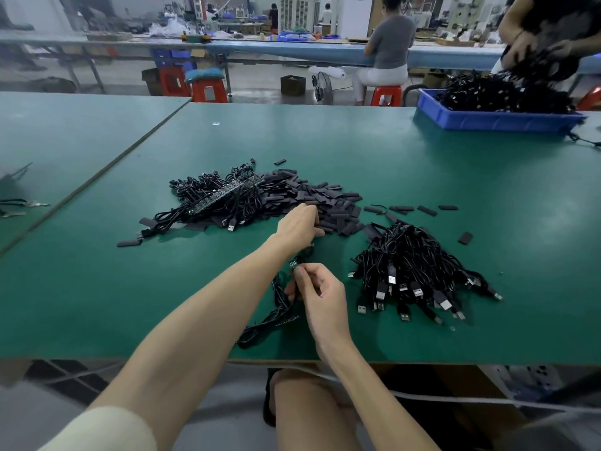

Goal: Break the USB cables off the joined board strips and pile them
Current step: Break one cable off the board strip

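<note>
My right hand point(320, 296) pinches the small board end point(293, 264) of a black USB cable point(276, 315) that trails toward the table's near edge. My left hand point(300, 222) reaches forward, fingers curled down into a heap of flat black sleeve pieces point(325, 198); what the fingers hold is hidden. Left of that heap lie joined board strips point(227, 192) with cables attached, on tangled black cables. A pile of separated USB cables point(413, 275) with silver plugs sits to the right of my right hand.
The green table point(97, 288) has a seam on the left. A blue bin point(494, 117) full of black cables stands at the back right, with another person's hands in it. Loose black pieces point(465, 238) lie scattered. A seated person is beyond the table.
</note>
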`<state>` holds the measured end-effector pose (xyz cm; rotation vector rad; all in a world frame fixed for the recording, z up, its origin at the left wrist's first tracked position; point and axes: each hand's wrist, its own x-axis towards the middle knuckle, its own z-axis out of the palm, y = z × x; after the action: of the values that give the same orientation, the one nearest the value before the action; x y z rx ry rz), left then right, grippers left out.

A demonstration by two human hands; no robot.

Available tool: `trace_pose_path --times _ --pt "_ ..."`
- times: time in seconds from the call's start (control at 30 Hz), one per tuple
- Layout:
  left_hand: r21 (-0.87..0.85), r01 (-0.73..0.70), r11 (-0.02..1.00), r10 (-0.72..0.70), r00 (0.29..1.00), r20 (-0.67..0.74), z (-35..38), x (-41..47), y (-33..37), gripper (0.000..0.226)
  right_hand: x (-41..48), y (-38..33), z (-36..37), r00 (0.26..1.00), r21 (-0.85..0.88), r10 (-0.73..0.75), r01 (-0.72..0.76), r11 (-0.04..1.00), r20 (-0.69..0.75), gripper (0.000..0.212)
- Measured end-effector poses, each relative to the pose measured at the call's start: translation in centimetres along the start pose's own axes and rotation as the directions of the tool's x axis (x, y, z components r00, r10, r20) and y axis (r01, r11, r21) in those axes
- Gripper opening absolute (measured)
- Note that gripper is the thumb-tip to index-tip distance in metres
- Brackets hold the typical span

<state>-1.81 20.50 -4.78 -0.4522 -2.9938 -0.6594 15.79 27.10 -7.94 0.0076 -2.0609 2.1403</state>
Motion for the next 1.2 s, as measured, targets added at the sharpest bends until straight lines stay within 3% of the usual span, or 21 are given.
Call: trace_pose_path --times 0.1,0.27,0.4,0.53,0.67,1.0,1.1,1.2 --pt "-0.059 0.024 0.998 -0.025 1.0 -0.008 0.3 0.0 -0.2 0.023 0.1 0.0 -0.1 1.0 -0.011 -0.006 0.006 1.0 -0.003 0.016" --pt "-0.068 -0.096 0.993 0.092 0.994 -0.06 -0.2 -1.2 -0.9 0.023 0.2 0.2 -0.1 1.0 -0.004 -0.003 0.003 1.0 -0.017 0.015" --pt "-0.312 -0.144 0.939 0.125 0.989 -0.079 -1.5 -3.9 -2.4 0.016 0.1 0.2 -0.1 1.0 0.049 -0.009 0.01 0.999 -0.027 0.017" --pt "-0.602 -0.096 0.793 0.048 0.994 -0.096 -2.8 -8.0 -4.2 0.013 0.2 0.2 -0.2 0.997 0.083 0.0 0.007 0.996 -0.08 0.017" --pt "-0.696 -0.063 0.715 0.013 0.997 -0.077 -4.0 -11.8 -5.6 0.017 0.2 0.4 -0.1 0.996 0.1 0.015 -0.005 0.995 -0.092 0.014" --pt "-0.632 -0.056 0.773 0.042 0.998 -0.036 -3.2 -15.6 -5.7 0.02 -0.1 0.5 -0.1 1.0 0.027 -0.01 0.01 1.0 -0.01 0.013" --pt "-0.351 -0.228 0.908 0.209 0.974 -0.092 -3.2 -15.8 -5.4 0.017 -0.1 0.6 -0.1 1.0 0.024 -0.006 0.007 1.0 -0.006 0.01" --pt "-0.156 -0.354 0.922 0.344 0.935 -0.089 -3.5 -16.2 -4.7 0.018 -0.1 0.6 -0.1 1.0 0.055 0.007 -0.006 0.998 -0.03 0.008"
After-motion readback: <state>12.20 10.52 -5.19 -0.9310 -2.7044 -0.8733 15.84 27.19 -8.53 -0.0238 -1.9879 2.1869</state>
